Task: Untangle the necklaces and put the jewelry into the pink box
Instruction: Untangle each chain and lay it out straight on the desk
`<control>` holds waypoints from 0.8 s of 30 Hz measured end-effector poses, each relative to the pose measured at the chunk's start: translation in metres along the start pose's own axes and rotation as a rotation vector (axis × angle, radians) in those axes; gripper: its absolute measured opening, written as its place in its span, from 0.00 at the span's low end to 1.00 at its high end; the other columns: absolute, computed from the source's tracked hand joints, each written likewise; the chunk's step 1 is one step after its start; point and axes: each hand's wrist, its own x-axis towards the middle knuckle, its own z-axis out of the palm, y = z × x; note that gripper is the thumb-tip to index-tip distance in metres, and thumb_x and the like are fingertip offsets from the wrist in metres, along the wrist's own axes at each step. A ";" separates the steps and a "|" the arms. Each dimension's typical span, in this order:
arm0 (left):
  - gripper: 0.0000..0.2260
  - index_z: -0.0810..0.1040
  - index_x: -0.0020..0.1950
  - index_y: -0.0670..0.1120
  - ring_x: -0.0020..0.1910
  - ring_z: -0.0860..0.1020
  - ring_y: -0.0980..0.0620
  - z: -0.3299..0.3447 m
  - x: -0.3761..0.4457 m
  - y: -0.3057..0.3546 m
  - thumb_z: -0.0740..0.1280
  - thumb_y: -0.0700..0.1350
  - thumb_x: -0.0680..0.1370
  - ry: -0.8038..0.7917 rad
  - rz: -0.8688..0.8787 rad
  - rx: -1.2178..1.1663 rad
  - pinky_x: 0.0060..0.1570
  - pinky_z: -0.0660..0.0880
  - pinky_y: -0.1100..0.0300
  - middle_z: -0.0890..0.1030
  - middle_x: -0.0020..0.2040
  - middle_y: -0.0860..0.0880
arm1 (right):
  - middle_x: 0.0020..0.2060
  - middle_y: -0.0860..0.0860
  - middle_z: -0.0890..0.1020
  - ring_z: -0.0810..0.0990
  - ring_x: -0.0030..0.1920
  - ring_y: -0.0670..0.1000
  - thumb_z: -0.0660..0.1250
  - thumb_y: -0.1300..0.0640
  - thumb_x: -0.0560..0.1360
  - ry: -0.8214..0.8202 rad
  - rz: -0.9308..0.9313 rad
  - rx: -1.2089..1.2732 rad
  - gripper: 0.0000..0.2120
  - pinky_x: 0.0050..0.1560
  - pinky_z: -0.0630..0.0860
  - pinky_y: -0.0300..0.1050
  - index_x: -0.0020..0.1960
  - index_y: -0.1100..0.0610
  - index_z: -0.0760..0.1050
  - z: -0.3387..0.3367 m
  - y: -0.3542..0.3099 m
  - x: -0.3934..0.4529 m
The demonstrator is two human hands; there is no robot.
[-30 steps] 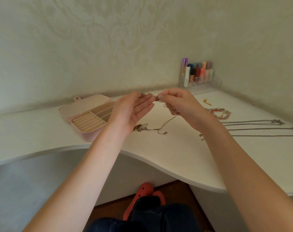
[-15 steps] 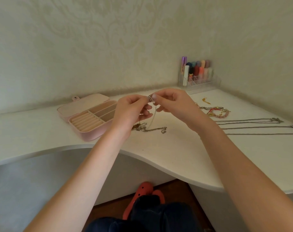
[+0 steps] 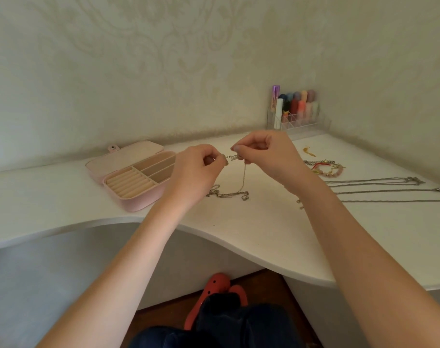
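A thin gold chain necklace (image 3: pixel 241 189) hangs from between my two hands, and its lower part lies bunched on the white desk (image 3: pixel 276 222). My left hand (image 3: pixel 196 172) and my right hand (image 3: pixel 266 154) both pinch the chain's upper end near a small clasp or pendant (image 3: pixel 233 157), above the desk. The open pink box (image 3: pixel 128 172) stands just left of my left hand, with ring rolls and long compartments showing. Long silver necklaces (image 3: pixel 379 189) lie stretched out at the right. A heap of bracelets (image 3: pixel 325 168) sits behind them.
A clear organiser (image 3: pixel 298 116) with coloured lipsticks stands in the back corner against the wall. A small gold earring (image 3: pixel 308 150) lies near it. The desk's curved front edge runs below my forearms, and a red shoe (image 3: pixel 214 295) shows on the floor.
My left hand has closed from flat fingers into a pinch on the chain. Both hands have dropped slightly, and more of the chain now rests on the desk.
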 end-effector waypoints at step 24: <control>0.12 0.76 0.36 0.48 0.29 0.71 0.58 -0.003 0.001 0.012 0.60 0.45 0.79 -0.037 -0.045 -0.219 0.32 0.66 0.62 0.77 0.30 0.55 | 0.33 0.49 0.74 0.71 0.35 0.48 0.56 0.55 0.81 -0.419 0.214 0.224 0.10 0.51 0.76 0.48 0.43 0.57 0.70 -0.001 -0.013 -0.007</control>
